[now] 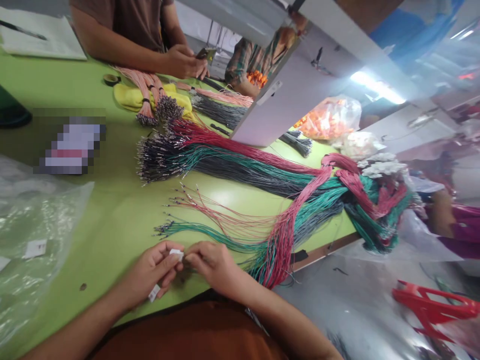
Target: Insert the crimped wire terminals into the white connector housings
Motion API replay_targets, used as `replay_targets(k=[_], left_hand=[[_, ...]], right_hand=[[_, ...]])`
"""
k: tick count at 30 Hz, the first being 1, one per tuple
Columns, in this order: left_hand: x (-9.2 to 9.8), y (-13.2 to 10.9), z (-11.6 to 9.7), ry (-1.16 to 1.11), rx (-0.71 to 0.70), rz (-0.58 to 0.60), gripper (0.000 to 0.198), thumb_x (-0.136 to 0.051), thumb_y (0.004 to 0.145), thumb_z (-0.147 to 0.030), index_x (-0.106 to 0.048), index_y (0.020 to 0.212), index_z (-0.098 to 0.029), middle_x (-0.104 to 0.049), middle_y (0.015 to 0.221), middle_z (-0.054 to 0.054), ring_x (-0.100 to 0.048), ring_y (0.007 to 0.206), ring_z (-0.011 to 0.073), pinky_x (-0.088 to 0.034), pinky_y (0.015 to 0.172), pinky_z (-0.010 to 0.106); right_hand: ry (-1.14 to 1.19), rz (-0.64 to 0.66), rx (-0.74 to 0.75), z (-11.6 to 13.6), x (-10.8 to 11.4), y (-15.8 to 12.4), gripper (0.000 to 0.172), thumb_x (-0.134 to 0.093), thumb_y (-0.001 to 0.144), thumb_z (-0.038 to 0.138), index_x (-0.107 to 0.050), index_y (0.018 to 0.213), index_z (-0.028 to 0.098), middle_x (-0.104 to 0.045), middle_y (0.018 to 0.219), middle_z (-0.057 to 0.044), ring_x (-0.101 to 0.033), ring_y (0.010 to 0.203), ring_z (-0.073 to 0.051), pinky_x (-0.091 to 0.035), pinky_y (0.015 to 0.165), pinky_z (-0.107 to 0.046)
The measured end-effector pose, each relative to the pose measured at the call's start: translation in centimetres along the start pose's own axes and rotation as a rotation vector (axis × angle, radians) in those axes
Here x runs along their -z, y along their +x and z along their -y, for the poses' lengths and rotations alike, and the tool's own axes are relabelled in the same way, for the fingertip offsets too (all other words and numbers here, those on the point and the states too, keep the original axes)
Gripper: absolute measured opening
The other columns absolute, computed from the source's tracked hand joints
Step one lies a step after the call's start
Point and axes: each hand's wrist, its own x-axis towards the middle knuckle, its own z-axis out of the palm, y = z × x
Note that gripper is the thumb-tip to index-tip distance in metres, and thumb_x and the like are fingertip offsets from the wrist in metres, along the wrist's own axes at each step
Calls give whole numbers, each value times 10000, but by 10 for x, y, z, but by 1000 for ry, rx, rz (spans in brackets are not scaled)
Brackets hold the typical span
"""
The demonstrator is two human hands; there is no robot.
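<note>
Left of the panel I count one tape roll, one pen, two held white pieces; right of it, one red stool.

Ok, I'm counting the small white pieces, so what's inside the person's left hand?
The left hand pinches one white piece; a second white piece sticks out lower down. The palm is hidden, so whether it holds more cannot be seen.
</note>
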Motion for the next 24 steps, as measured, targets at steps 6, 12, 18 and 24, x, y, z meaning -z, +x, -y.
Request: replay_targets(k=[6,12,18,24], left_hand=[[-2,0,-6,-46,29,-2,319,-629,773,-438,-535,958,-195,-546,673,-46,-387,365,35,-306,303,147],[-2,1,-5,-33,42,25,310,-606,799,-412,-533,995,-184,-557,703,-31,-390,370,32,-309,310,151],[-4,1,-11,-24,39,52,599,-567,838,-375,-302,1355,-233,-585,752,-16,-394,389,45,-332,323,157],[-5,1,-12,-35,16,53,742,-571,836,-371,-148,1430,-231,-590,772,-3,-411,422,56,-344,327,155]], right_hand=[[-537,-82,-103,-33,18,11,132,-509,801,93,-591,732,170,-580,781,-76,-529,762,-195,-419,722,-308],[-230,-241,-129,-31,29,5,141,-454,752,65,-529,716,179,-548,705,-18,-508,676,-140,-414,649,-248],[-38,-277,-199,-13,48,-1,93,-497,811,162,-534,728,182,-527,635,23,-453,539,-88,-363,509,-197],[-107,-125,-228,-9,72,0,125,-513,785,129,-568,683,175,-538,597,22,-458,543,-90,-357,522,-208]])
